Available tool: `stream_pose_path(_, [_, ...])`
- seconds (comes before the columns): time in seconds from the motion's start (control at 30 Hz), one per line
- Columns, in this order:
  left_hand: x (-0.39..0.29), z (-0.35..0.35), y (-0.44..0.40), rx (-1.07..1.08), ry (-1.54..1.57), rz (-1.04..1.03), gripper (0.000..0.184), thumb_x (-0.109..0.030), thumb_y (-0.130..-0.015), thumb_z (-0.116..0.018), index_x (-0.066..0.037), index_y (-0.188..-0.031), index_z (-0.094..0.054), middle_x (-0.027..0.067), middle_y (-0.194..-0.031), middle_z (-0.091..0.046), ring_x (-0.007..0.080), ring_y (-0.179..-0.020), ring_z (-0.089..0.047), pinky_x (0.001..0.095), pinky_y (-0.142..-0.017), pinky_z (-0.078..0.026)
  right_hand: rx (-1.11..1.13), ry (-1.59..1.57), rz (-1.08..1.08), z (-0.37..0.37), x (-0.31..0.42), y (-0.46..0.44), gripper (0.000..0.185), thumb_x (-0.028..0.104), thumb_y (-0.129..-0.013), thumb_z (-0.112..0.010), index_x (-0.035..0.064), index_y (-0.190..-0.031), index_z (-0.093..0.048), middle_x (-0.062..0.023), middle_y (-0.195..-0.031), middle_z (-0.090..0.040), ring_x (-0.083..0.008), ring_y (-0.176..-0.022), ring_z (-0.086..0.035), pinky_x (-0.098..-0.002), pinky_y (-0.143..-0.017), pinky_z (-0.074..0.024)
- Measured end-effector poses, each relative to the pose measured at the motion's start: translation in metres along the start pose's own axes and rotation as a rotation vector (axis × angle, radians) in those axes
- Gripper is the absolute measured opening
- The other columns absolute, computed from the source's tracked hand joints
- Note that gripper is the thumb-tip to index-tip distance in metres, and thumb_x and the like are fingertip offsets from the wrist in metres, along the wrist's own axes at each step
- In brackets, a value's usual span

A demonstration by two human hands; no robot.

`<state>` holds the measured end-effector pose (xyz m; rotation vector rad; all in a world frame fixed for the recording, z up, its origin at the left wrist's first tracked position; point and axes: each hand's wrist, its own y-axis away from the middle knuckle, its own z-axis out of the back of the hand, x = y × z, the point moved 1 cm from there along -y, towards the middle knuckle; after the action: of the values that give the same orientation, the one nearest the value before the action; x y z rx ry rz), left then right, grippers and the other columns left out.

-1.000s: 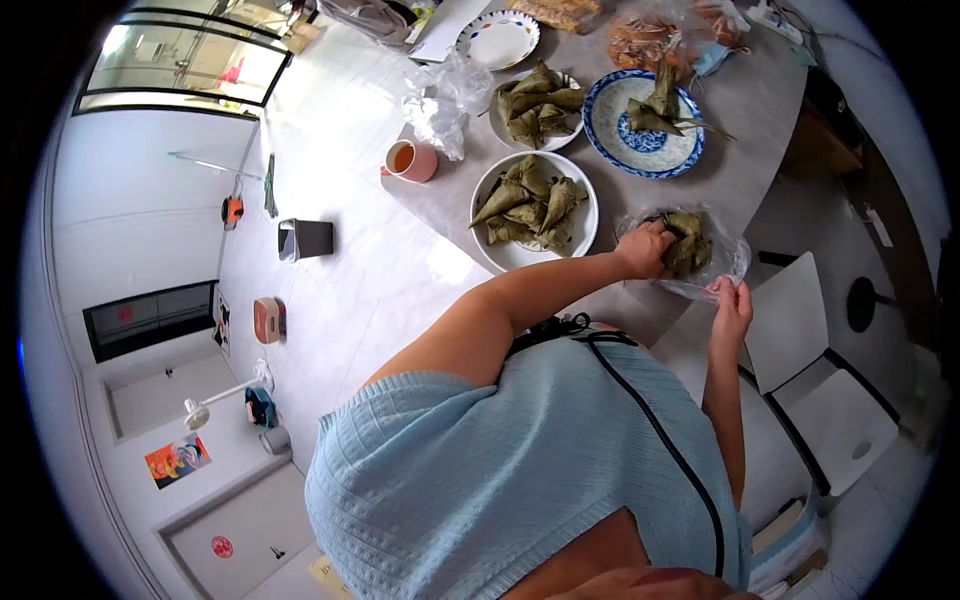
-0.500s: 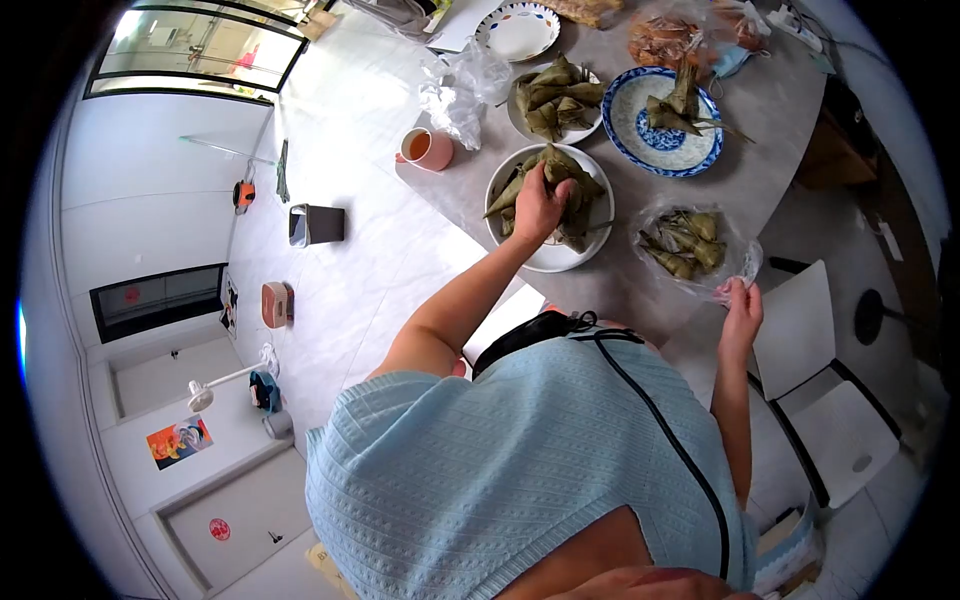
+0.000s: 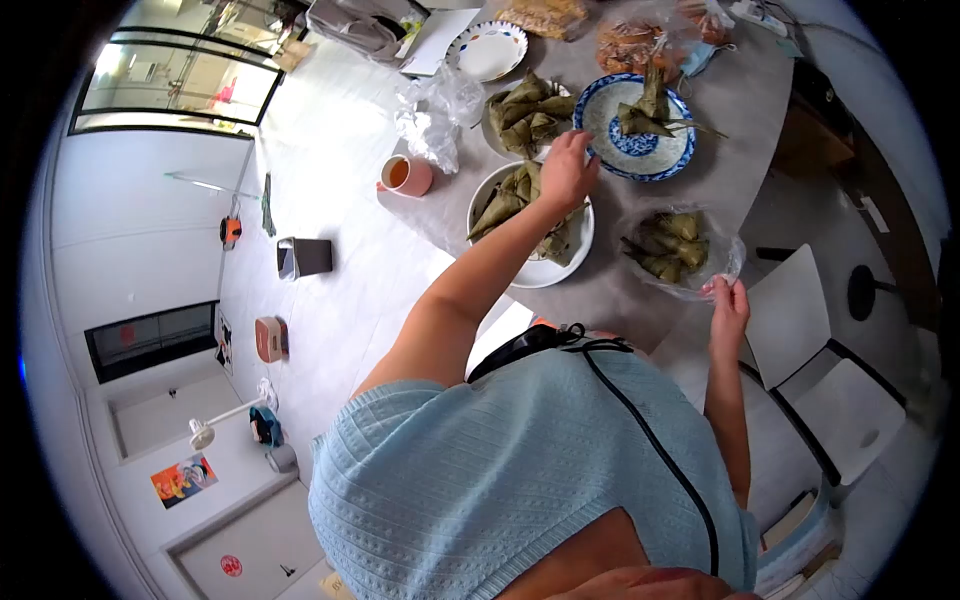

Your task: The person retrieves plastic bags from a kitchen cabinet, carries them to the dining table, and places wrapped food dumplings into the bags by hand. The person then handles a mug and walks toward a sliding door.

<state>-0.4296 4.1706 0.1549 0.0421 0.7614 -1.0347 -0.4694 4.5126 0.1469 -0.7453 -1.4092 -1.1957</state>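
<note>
My left hand (image 3: 568, 172) is over the table between the white bowl and the blue-rimmed plate (image 3: 690, 150), fingers slightly bent at the plate's near rim, with nothing visible in them. Below it, the white bowl (image 3: 540, 275) holds several leaf-wrapped zongzi (image 3: 515, 200). A zongzi (image 3: 645, 115) with long leaf ends lies on the blue-rimmed plate. My right hand (image 3: 730, 308) pinches the edge of a clear plastic bag (image 3: 715, 275). Several smaller green zongzi (image 3: 675, 245) sit in that bag on the table.
Another plate of zongzi (image 3: 525, 110) stands behind the bowl. A pink mug (image 3: 410, 178) of tea is near the table's left edge, beside a crumpled plastic bag (image 3: 430, 130). A patterned plate (image 3: 487, 50) and bagged food (image 3: 640, 45) lie farther back. A white chair (image 3: 790, 315) stands at right.
My left hand has left the zongzi in the white bowl and moved away from me to the blue-rimmed plate. My right hand still holds the bag's edge. The view has shifted slightly.
</note>
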Motion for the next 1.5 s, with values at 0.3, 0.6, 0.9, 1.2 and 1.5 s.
stream_pose_path(0.3, [-0.019,-0.113,-0.107,0.225,-0.341,-0.196,0.041,-0.019,-0.082,-0.053,-0.014,-0.122,-0.048,0.0115,-0.115,-0.052,0.0295,-0.109,-0.049,0.0402,-0.087,-0.041,-0.063,0.044,0.029,0.003,0.008,0.019,0.024,0.010,-0.091,-0.052,-0.0008,-0.112,-0.050,-0.0040,-0.090,-0.059,-0.0109,-0.083,-0.054,-0.0241,-0.078,-0.0414])
stream_pose_path(0.6, [-0.013,-0.119,-0.119,0.516,-0.528,-0.243,0.055,-0.025,-0.081,-0.054,-0.022,-0.132,-0.034,0.0138,-0.110,-0.054,0.0311,-0.107,-0.051,0.0429,-0.086,-0.042,-0.144,0.020,-0.007,0.008,0.013,0.039,0.043,0.011,-0.090,-0.054,0.0008,-0.129,-0.040,-0.0039,-0.094,-0.057,-0.0094,-0.086,-0.052,-0.0222,-0.077,-0.0405])
stream_pose_path(0.9, [0.037,-0.171,-0.127,0.230,0.879,0.399,0.049,-0.034,-0.078,-0.053,-0.004,-0.116,-0.044,0.0181,-0.104,-0.058,0.0323,-0.090,-0.059,0.0404,-0.079,-0.047,-0.164,0.126,-0.044,0.007,0.018,0.029,0.044,0.013,-0.090,-0.054,0.0016,-0.130,-0.039,-0.0103,-0.106,-0.058,-0.0154,-0.096,-0.055,-0.0275,-0.085,-0.0416])
stream_pose_path(1.2, [0.034,-0.179,-0.155,0.336,0.671,0.746,0.055,-0.034,-0.072,-0.074,0.003,-0.110,-0.056,0.0146,-0.099,-0.062,0.0253,-0.083,-0.063,0.0333,-0.071,-0.052,-0.166,0.061,-0.053,0.009,0.018,0.025,0.042,0.010,-0.091,-0.052,0.0006,-0.130,-0.038,-0.0121,-0.112,-0.057,-0.0164,-0.101,-0.054,-0.0277,-0.089,-0.0406])
stream_pose_path(1.5, [0.024,-0.157,-0.159,0.495,0.381,0.672,0.049,-0.031,-0.064,-0.079,0.002,-0.097,-0.065,0.0121,-0.093,-0.066,0.0207,-0.080,-0.065,0.0305,-0.070,-0.052,-0.118,-0.042,0.022,0.010,0.006,0.025,0.041,0.011,-0.091,-0.051,-0.0015,-0.128,-0.040,-0.0115,-0.115,-0.054,-0.0159,-0.103,-0.053,-0.0274,-0.089,-0.0406])
